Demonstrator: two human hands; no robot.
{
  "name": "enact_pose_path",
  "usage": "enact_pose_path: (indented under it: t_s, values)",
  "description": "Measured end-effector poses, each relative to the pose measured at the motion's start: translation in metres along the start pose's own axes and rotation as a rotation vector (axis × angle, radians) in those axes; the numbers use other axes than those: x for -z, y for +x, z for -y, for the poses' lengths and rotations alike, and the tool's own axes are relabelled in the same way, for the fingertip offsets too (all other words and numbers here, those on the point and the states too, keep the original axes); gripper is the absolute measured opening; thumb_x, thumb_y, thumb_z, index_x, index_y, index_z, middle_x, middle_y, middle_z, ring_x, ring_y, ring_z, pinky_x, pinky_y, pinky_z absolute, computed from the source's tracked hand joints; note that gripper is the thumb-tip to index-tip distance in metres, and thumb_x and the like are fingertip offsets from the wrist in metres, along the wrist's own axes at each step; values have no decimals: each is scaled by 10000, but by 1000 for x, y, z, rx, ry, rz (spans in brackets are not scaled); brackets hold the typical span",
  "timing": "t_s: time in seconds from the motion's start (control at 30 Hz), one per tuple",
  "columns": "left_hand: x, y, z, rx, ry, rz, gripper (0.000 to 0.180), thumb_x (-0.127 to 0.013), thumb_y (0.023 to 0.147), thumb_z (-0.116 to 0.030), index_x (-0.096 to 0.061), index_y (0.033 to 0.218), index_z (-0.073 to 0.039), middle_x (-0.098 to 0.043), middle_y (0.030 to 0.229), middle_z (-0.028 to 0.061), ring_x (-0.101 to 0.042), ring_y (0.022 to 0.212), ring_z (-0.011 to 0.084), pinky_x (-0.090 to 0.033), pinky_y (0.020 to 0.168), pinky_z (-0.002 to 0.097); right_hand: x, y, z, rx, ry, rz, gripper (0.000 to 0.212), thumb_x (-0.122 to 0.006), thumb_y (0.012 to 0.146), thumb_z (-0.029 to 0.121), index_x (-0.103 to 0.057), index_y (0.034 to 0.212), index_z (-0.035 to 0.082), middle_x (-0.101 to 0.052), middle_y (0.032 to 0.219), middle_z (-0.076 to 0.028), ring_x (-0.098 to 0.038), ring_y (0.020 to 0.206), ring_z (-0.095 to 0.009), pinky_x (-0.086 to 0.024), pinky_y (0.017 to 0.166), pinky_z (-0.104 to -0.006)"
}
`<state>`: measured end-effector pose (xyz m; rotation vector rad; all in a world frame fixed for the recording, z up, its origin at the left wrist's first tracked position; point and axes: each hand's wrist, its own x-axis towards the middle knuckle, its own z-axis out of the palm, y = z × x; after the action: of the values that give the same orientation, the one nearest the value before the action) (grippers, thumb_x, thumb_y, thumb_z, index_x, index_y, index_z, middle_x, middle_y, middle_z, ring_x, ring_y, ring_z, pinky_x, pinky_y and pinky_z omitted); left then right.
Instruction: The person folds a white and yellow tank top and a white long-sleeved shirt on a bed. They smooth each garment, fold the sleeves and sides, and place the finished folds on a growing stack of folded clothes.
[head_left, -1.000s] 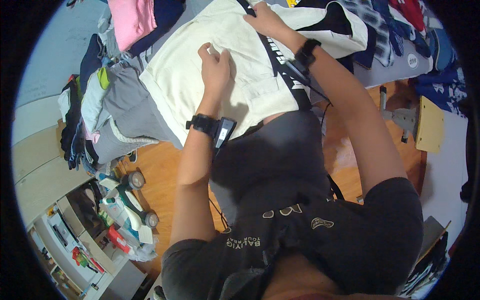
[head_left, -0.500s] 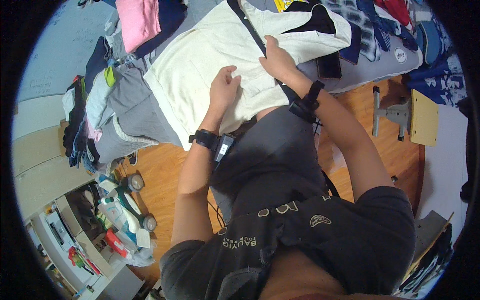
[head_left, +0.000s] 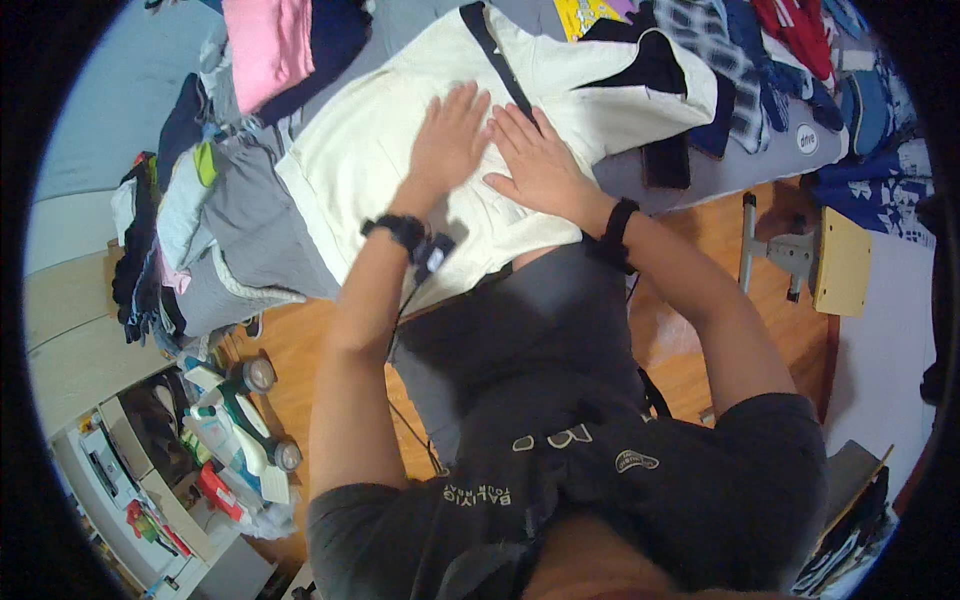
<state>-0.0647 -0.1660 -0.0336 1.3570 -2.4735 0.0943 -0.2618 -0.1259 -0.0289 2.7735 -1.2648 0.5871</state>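
A white hooded garment with a black band and a dark-lined hood lies spread on the grey bed. My left hand rests flat on its middle, fingers stretched out. Close beside it, my right hand also lies flat, its fingertips by the black band. Neither hand grips anything. The garment's near edge reaches my lap, where part of it is hidden by my left forearm.
A folded pink cloth and grey clothes lie to the left. A dark phone is near the bed's edge, below a plaid shirt. A yellow-topped chair stands right; a cluttered shelf stands lower left.
My right hand has let go of the black band and moved down and left, flattening out. My left hand has risen slightly and opened flat. The band now lies lower on the garment.
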Motion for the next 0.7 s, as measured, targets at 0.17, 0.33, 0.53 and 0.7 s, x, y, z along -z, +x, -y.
enact_pose_path:
  t_s: [0.17,0.33,0.53,0.7]
  values:
    - [-14,49,52,23,229,-45,548,-431,1018,-407,-441,1482,-117,-385,1572,106,-316,1469,280,-224,1207,498,0,-4,4,32,20,3,625,-562,933,456,-493,1448,108,-423,1529,-133,-321,1447,-310,-193,1201,-500]
    - [-17,65,66,-35,212,-157,563,-524,986,-344,-441,1465,-59,-450,1510,137,-396,1413,273,-293,1175,471,-1,0,5,243,61,63,542,-557,954,375,-493,1455,180,-435,1532,-25,-344,1436,-269,-221,1200,-499]
    - [1,63,37,-38,267,-92,592,-509,981,-378,-424,1482,-74,-402,1550,128,-329,1457,291,-230,1204,487,-2,0,4,251,54,55,506,-552,959,362,-518,1426,170,-468,1498,-34,-379,1407,-285,-236,1192,-503]
    - [-8,14,-26,48,-75,92,522,-424,1025,-423,-512,1441,-120,-446,1520,117,-360,1439,287,-225,1201,485,-5,-3,4,230,-57,119,432,-543,960,372,-610,1304,121,-555,1388,-72,-412,1374,-300,-216,1198,-495]
